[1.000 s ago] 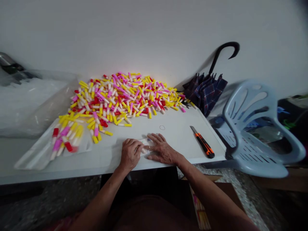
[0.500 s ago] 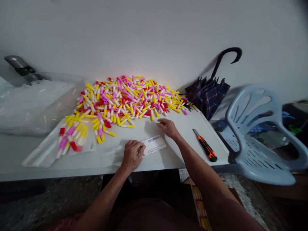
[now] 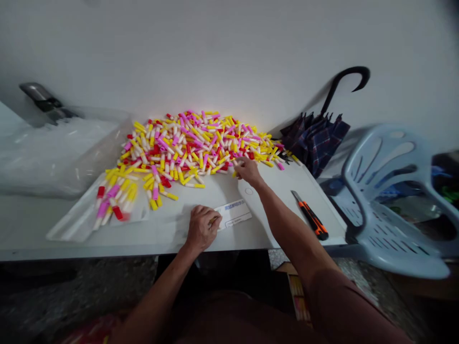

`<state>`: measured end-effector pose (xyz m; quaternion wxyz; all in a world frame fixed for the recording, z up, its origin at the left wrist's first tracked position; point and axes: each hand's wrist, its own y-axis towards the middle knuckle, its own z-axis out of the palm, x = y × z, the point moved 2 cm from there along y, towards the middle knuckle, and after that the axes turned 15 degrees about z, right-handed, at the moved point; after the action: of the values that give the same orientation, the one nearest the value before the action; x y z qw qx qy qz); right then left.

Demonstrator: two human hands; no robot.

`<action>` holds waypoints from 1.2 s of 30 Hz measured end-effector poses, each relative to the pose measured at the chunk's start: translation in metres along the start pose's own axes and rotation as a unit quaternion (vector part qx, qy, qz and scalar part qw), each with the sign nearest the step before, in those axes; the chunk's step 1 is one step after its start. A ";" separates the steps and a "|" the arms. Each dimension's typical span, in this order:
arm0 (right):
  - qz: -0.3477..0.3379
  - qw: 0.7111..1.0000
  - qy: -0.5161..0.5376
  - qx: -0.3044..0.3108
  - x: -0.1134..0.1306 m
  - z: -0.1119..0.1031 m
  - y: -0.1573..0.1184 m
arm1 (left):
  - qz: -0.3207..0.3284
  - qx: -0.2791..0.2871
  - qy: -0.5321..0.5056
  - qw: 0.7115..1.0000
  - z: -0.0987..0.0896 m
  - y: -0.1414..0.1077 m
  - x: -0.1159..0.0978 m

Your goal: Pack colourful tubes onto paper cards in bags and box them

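In the head view, small two-part plastic tubes [image 3: 186, 148] in yellow, pink, red and white lie in a wide pile against the wall. At the pile's front edge, my right hand [image 3: 248, 172] has its fingers bent closed around a pale-ended tube. Lower down, my left hand [image 3: 201, 227] is closed just above the table, and the end of a small yellowish piece peeks out between thumb and fingers. Its fingertips meet the left edge of a white card [image 3: 237, 213] printed in blue. What else the left fingers grip is hidden.
A box cutter [image 3: 310, 215] with its blade out lies at right on the white table [image 3: 172, 239]. Clear bags [image 3: 60, 157] stand at left, one flat bag holding tubes. A folded umbrella [image 3: 317, 138] leans by the wall, beside a light-blue chair [image 3: 390, 191].
My right hand has moved away from me, from above the card to the front edge of the pile, and its fingers have closed there. My left hand remains beside the card.
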<state>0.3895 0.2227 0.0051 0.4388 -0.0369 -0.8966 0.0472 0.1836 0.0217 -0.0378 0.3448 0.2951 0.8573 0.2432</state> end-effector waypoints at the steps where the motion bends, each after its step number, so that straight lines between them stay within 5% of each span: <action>1: 0.007 0.999 0.042 0.003 -0.009 -0.009 -0.016 | -0.002 -0.007 -0.010 1.000 0.000 -0.001 0.001; 5: 0.022 0.963 0.263 0.043 -0.051 -0.034 -0.101 | -0.005 -0.030 -0.035 0.999 -0.001 -0.002 0.005; 8: 0.042 0.954 0.293 0.054 -0.074 -0.025 -0.152 | -0.002 -0.037 -0.044 0.998 -0.001 -0.002 0.005; 11: 0.012 0.970 0.240 0.024 -0.080 -0.004 -0.172 | 0.008 -0.039 -0.053 0.998 -0.001 0.000 0.004; 16: -0.117 0.992 0.024 -0.031 -0.064 0.023 -0.177 | 0.010 -0.050 -0.055 0.997 -0.002 0.000 0.002; 20: -0.175 0.982 -0.038 0.058 -0.047 0.029 -0.181 | 0.006 -0.034 -0.047 0.998 -0.002 -0.002 0.004; 23: -0.167 0.978 -0.052 0.110 -0.039 0.018 -0.177 | 0.006 -0.037 -0.046 0.998 -0.001 -0.001 0.004; 27: -0.118 0.982 -0.121 0.086 -0.037 0.003 -0.161 | 0.007 -0.041 -0.051 0.998 -0.001 0.000 0.003; 31: -0.159 0.964 -0.168 0.128 -0.036 0.007 -0.152 | -0.004 -0.042 -0.045 0.998 -0.001 -0.001 0.004; 36: -0.129 0.973 -0.168 0.092 -0.034 0.015 -0.148 | -0.013 -0.032 -0.047 0.998 0.001 -0.003 0.007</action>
<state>0.3951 0.0709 -0.0136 0.2859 0.1278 -0.9465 0.0780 0.1791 0.0248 -0.0438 0.3970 0.2838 0.8356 0.2523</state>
